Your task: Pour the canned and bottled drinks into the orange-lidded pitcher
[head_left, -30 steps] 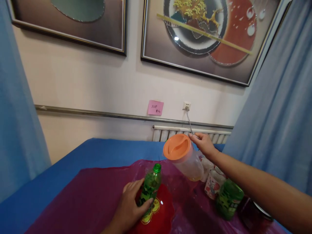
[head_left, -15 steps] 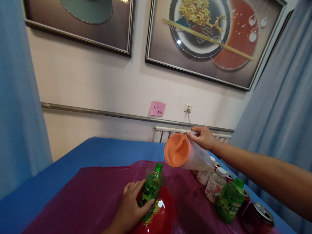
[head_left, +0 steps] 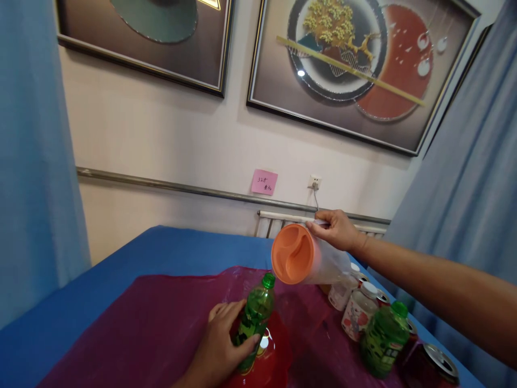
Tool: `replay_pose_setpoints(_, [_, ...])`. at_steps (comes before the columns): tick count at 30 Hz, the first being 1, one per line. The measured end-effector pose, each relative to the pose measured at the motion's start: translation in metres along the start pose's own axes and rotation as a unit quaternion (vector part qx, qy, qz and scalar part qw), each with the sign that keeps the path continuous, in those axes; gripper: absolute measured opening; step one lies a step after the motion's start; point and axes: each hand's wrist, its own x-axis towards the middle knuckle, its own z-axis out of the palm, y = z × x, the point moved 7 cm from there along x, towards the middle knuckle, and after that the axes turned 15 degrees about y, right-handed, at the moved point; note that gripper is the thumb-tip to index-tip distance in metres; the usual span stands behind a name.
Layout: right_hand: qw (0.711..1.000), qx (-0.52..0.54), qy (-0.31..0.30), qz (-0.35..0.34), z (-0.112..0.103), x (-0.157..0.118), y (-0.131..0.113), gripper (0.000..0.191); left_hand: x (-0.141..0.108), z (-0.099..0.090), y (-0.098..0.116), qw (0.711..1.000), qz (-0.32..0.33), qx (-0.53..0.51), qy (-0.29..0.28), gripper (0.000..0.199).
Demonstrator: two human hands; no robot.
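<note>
My left hand (head_left: 226, 339) is wrapped round a green plastic bottle (head_left: 256, 312), which leans slightly right over a red plate (head_left: 274, 355). The bottle's mouth is uncapped. My right hand (head_left: 337, 229) grips the handle of a clear pitcher with an orange lid (head_left: 293, 253). The pitcher is tipped on its side, its lid facing left, just above and to the right of the bottle's mouth. I cannot make out any liquid between the two.
To the right stand a capped green bottle (head_left: 385, 337), a white-capped jar (head_left: 359, 312) and several cans (head_left: 434, 366). A purple plastic sheet (head_left: 161, 323) covers part of the blue table (head_left: 194, 248). Blue curtains (head_left: 36, 161) hang at both sides.
The view has shifted slightly. The pitcher's lid has tilted a little lower and sits nearer the bottle's mouth. Both hands keep their hold.
</note>
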Motion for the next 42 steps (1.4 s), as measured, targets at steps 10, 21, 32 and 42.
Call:
replay_pose_setpoints(10, [1.000,-0.020,-0.019,0.001,-0.001,0.001,-0.008,0.049,0.000,-0.003,0.006,1.000,-0.014,-0.008,-0.014,0.057])
replay_pose_setpoints(21, [0.999,-0.034,-0.030,-0.015,0.002,0.001,-0.016,0.048,0.001,-0.008,0.012,1.000,-0.013,-0.017,-0.022,0.056])
replay_pose_setpoints(32, [0.998,-0.054,-0.030,-0.024,0.002,0.002,-0.018,0.049,0.001,-0.012,0.019,0.999,-0.009,-0.034,-0.014,0.052])
replay_pose_setpoints(42, [0.997,-0.053,-0.051,-0.028,0.003,0.001,-0.016,0.050,-0.001,-0.011,0.020,0.999,-0.003,-0.041,-0.014,0.051])
